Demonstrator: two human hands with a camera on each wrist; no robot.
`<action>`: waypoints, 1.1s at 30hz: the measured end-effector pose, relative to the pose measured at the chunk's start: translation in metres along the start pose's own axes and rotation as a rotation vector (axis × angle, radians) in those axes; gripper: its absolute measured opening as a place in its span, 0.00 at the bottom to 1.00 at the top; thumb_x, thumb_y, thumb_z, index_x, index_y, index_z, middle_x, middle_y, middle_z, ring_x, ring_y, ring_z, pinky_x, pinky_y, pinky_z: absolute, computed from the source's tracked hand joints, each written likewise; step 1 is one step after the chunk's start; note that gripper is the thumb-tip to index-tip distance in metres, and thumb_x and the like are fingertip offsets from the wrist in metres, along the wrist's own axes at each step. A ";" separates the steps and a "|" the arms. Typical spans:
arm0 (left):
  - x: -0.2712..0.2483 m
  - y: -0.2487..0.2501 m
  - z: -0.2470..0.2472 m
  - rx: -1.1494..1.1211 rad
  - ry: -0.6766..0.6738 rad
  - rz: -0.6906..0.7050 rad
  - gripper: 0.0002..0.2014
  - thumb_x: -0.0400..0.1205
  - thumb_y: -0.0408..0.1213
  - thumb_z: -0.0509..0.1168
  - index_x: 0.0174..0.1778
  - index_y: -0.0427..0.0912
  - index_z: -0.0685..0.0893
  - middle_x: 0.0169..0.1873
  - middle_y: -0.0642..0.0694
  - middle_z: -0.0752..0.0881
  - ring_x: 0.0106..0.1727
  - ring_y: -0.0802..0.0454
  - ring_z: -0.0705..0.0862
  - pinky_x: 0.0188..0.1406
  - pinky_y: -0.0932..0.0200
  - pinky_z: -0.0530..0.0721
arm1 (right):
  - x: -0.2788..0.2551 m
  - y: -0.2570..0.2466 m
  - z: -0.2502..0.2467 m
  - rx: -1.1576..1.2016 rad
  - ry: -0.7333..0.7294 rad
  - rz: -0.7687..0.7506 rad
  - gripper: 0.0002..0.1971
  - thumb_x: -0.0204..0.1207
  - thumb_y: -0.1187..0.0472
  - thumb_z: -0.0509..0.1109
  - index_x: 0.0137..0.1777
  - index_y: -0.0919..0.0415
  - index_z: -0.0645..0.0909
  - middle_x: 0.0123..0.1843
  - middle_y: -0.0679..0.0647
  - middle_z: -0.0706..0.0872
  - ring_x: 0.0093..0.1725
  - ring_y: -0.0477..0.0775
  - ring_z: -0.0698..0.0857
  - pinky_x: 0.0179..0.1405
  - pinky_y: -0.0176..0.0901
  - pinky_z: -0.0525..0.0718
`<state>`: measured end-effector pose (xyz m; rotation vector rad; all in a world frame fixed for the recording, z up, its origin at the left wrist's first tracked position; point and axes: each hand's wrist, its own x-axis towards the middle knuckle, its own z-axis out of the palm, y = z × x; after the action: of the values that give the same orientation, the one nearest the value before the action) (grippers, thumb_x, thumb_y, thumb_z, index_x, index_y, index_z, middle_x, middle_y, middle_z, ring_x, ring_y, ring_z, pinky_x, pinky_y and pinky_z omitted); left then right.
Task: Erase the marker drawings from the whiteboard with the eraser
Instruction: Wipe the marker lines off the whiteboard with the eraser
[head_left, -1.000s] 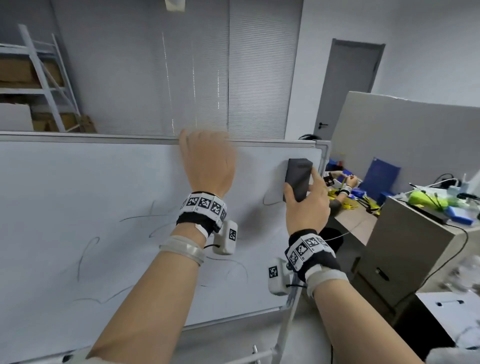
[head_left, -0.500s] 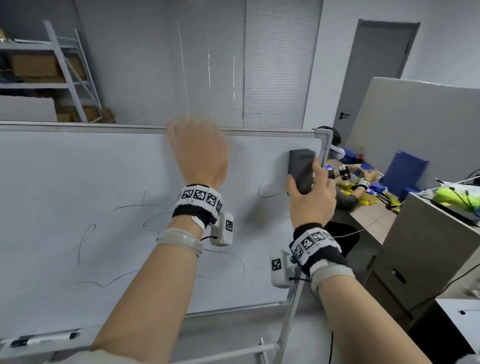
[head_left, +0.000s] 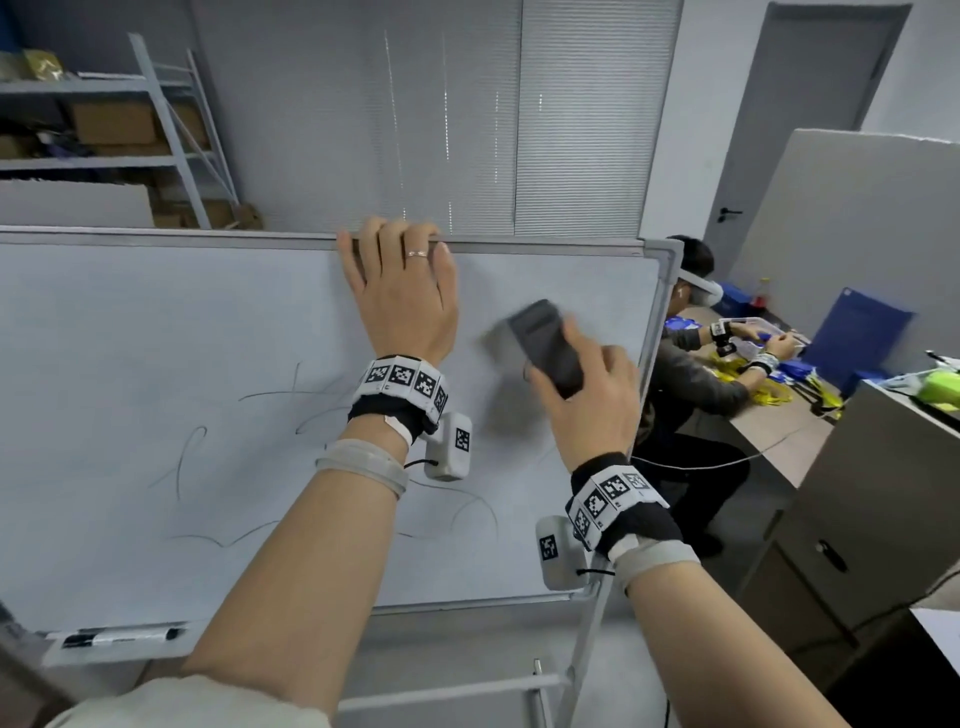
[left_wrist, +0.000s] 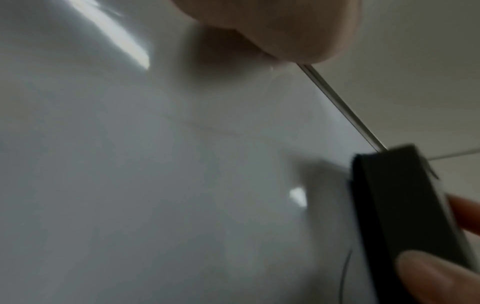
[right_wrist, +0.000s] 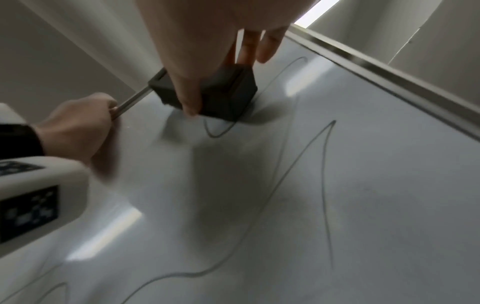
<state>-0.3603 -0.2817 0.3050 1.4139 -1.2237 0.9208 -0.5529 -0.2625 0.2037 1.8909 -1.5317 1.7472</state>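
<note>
The whiteboard (head_left: 130, 338) stands in front of me with thin dark marker lines (head_left: 179, 462) across its lower middle. My left hand (head_left: 402, 291) grips the board's top frame, fingers curled over the edge. My right hand (head_left: 587, 395) holds the dark grey eraser (head_left: 545, 345) tilted and pressed on the board, right of the left hand. In the right wrist view the eraser (right_wrist: 221, 92) sits on a curved marker line (right_wrist: 215, 131), thumb and fingers around it. The left wrist view shows the eraser (left_wrist: 405, 205) edge-on against the board (left_wrist: 155, 164).
A black marker (head_left: 119, 636) lies in the tray at the board's lower left. Behind the board's right edge a person (head_left: 691, 364) sits at a desk with yellow and blue items. A grey cabinet (head_left: 883, 493) stands at right. Metal shelving (head_left: 104, 130) is at back left.
My right hand has swept the eraser left and down from the board's upper right corner, tilting it. My left hand stays on the top frame.
</note>
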 end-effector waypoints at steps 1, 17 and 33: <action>-0.001 0.001 0.001 0.001 0.006 0.002 0.12 0.86 0.45 0.57 0.56 0.49 0.85 0.57 0.52 0.83 0.69 0.46 0.77 0.84 0.36 0.58 | 0.000 0.008 -0.002 0.002 0.066 0.060 0.31 0.72 0.45 0.79 0.76 0.43 0.79 0.52 0.56 0.81 0.54 0.60 0.79 0.55 0.54 0.83; -0.003 -0.006 -0.006 0.007 -0.006 0.049 0.13 0.86 0.44 0.56 0.60 0.50 0.84 0.59 0.52 0.83 0.70 0.47 0.76 0.85 0.37 0.56 | -0.032 0.000 0.004 -0.008 -0.001 0.098 0.33 0.67 0.49 0.84 0.73 0.44 0.80 0.51 0.56 0.81 0.51 0.62 0.80 0.54 0.55 0.79; -0.008 0.004 -0.012 0.025 0.070 0.007 0.13 0.86 0.42 0.57 0.58 0.49 0.85 0.59 0.51 0.83 0.71 0.46 0.77 0.83 0.33 0.58 | -0.008 0.033 -0.035 0.066 0.150 0.507 0.30 0.70 0.46 0.81 0.69 0.51 0.75 0.61 0.53 0.81 0.64 0.57 0.80 0.59 0.60 0.84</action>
<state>-0.3654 -0.2686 0.3006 1.3870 -1.1692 0.9850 -0.5985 -0.2502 0.1916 1.4327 -2.0400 2.0973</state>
